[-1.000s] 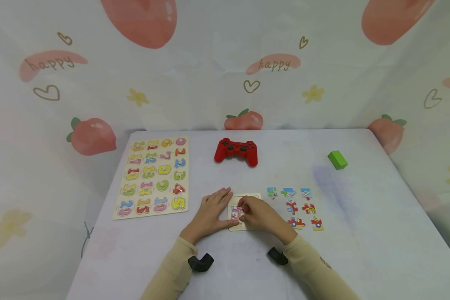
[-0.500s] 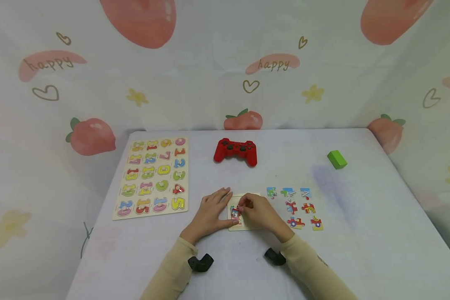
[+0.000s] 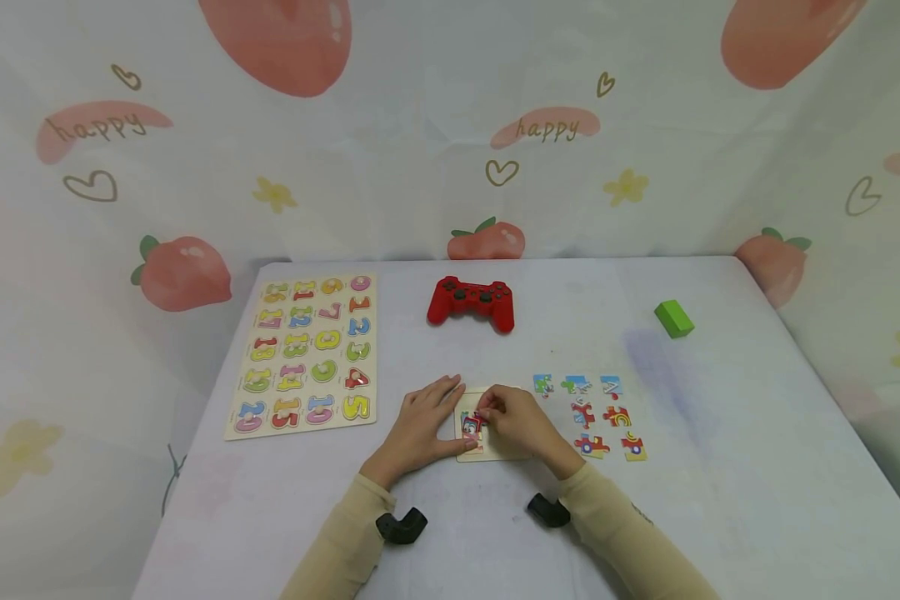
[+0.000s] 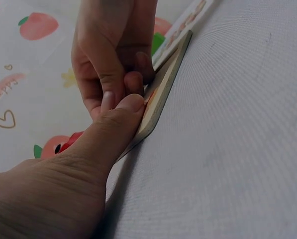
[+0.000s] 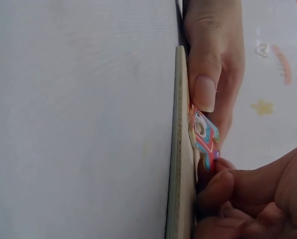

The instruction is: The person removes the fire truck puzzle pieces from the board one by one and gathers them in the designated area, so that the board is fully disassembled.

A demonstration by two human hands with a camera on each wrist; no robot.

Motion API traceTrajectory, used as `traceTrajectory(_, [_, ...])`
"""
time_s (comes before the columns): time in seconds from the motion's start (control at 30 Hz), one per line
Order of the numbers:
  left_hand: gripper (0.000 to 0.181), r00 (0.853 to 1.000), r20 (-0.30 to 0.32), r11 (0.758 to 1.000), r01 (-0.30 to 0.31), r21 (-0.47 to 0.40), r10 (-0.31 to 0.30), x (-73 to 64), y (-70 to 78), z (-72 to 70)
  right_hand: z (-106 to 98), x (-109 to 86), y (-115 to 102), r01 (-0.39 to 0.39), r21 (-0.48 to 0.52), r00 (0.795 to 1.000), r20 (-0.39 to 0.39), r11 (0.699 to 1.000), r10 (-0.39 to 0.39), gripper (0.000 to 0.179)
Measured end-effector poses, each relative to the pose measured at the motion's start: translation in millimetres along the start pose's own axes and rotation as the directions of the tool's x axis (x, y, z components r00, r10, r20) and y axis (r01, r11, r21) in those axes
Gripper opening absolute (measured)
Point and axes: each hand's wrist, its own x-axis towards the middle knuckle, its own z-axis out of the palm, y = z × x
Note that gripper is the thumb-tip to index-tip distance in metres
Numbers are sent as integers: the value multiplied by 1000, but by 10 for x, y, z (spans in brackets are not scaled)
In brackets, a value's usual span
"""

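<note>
A small wooden puzzle board [image 3: 471, 453] lies near the table's front edge. My left hand [image 3: 450, 413] rests flat beside it, its thumb [image 5: 205, 74] pressed on the board's left edge [image 4: 164, 94]. My right hand [image 3: 486, 413] pinches a red and blue puzzle piece [image 3: 471, 425] over the board. In the right wrist view the piece [image 5: 204, 134] stands tilted off the board's surface [image 5: 180, 149], held by the right fingertips [image 5: 223, 186]. The right hand hides most of the board.
Several loose puzzle pieces [image 3: 589, 412] lie right of the board. A number puzzle board [image 3: 307, 350] sits at the left, a red game controller [image 3: 471, 304] behind, and a green block [image 3: 673, 319] at the far right. Strawberry-print cloth surrounds the table.
My right hand has edged slightly left over the board with the piece between its fingers. The left hand has stayed in place.
</note>
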Motion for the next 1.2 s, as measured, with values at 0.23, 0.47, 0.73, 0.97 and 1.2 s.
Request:
traceTrajectory(0.23, [92,1000,1,1000,4,-16,-4,-1,12,-17,14,28,16,-5,-7,1000,5,1000,5,7])
traceTrajectory(0.47, [92,1000,4,1000,15,-22,-15,-4,28,-30,-5,39,-11,-23,22,999,31,999,23,7])
traceTrajectory(0.73, [92,1000,6,1000,11,-19,-11,-2,25,-26,-74,26,-25,-38,20,998,50,999,36,5])
traceTrajectory(0.97, [92,1000,18,1000,12,-5,-12,3,23,-33,-387,-38,52,-92,-66,995,16,994,94,5])
traceTrajectory(1.2, [91,999,38,1000,22,-10,-21,2,34,-42,-764,-153,242,-87,-187,996,21,979,92,5])
